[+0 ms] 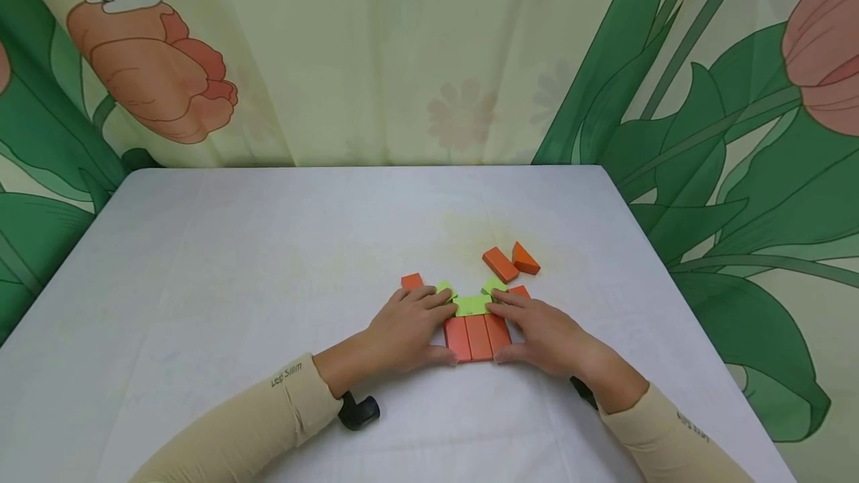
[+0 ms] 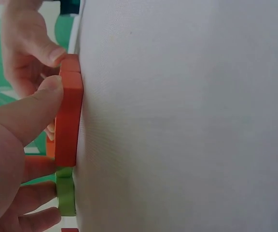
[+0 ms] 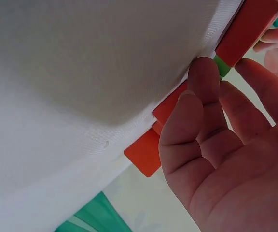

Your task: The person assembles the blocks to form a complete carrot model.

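Note:
Three red-orange rectangular blocks (image 1: pixel 478 338) lie side by side on the table, a light green block (image 1: pixel 472 306) set across their far end. My left hand (image 1: pixel 411 328) flanks this group on the left. Its thumb touches the near part of the leftmost red-orange block (image 2: pixel 71 121), and its fingers reach toward the green pieces. From the other side my right hand (image 1: pixel 552 335) brings its thumb to the near right corner, with extended fingers beside the green block. Small green blocks (image 1: pixel 495 285) slant outward beyond the fingertips, one on each side. The fingers partly cover them.
One red-orange block (image 1: pixel 411 281) shows past the left fingers, another (image 1: pixel 520 291) past the right. Farther back lie an orange rectangular block (image 1: pixel 500 264) and an orange triangular block (image 1: pixel 526 259). A white cloth covers the table (image 1: pixel 268 244); a printed curtain (image 1: pixel 403 58) hangs behind it.

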A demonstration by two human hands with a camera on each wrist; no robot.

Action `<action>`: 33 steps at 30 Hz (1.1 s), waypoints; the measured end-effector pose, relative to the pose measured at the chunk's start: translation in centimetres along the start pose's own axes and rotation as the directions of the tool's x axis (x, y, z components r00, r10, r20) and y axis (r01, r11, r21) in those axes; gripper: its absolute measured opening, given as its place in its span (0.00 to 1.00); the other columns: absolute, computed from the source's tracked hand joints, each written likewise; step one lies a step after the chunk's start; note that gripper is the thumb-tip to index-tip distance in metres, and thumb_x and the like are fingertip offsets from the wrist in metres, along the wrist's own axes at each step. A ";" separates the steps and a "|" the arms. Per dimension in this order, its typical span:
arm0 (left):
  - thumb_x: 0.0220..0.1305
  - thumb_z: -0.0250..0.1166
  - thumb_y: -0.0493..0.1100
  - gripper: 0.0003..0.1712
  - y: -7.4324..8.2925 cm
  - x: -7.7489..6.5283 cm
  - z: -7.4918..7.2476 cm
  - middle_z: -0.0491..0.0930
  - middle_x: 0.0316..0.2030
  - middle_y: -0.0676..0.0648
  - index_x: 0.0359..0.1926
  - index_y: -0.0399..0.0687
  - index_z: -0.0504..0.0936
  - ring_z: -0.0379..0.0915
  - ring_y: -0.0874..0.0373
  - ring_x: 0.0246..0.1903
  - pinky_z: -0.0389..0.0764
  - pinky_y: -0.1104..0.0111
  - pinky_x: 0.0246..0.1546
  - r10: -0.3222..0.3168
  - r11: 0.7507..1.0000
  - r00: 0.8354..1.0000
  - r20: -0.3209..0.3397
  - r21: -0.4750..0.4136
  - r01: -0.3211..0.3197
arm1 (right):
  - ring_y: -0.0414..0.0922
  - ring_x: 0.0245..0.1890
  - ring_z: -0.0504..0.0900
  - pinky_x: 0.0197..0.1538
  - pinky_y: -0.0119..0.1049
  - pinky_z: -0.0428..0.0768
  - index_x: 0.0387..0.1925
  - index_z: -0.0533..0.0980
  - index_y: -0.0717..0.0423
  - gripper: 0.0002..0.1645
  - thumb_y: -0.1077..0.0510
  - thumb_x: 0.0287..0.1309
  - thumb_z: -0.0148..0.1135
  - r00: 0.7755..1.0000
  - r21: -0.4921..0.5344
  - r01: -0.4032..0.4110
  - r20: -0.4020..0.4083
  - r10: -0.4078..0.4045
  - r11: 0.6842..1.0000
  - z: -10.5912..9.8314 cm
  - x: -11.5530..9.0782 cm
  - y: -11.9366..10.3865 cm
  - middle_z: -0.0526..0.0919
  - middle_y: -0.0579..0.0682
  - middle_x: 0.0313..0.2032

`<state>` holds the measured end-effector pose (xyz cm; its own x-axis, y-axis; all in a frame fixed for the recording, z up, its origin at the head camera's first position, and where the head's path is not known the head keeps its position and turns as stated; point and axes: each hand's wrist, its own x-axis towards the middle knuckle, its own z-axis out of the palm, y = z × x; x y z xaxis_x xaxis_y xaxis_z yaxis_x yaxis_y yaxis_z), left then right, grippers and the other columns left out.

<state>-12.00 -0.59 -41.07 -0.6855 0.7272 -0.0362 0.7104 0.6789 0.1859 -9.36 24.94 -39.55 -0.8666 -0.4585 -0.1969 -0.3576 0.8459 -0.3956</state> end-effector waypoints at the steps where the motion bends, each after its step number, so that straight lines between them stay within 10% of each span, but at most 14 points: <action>1: 0.59 0.65 0.72 0.45 0.0 0.0 0.0 0.66 0.71 0.49 0.70 0.51 0.73 0.60 0.50 0.69 0.65 0.53 0.62 0.002 1.000 1.000 0.001 0.002 -0.002 | 0.61 0.67 0.67 0.62 0.58 0.70 0.69 0.70 0.57 0.46 0.43 0.54 0.75 1.000 -0.004 0.001 -0.001 -0.001 1.000 0.0 0.0 0.0 0.64 0.54 0.72; 33: 0.60 0.65 0.70 0.46 -2.5 3.0 -1.5 0.63 0.73 0.48 0.71 0.50 0.71 0.58 0.45 0.70 0.62 0.53 0.66 -0.035 0.999 0.996 0.077 -0.005 0.036 | 0.62 0.57 0.73 0.54 0.53 0.76 0.67 0.73 0.55 0.46 0.40 0.50 0.76 1.000 -0.206 0.007 -0.013 -0.010 0.978 -2.0 3.8 0.2 0.71 0.56 0.68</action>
<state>-16.04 -0.23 -40.20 -0.6958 0.7084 -0.1184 0.6844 0.7040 0.1898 -13.44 23.93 -38.57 -0.8672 -0.4636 -0.1816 -0.4282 0.8805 -0.2033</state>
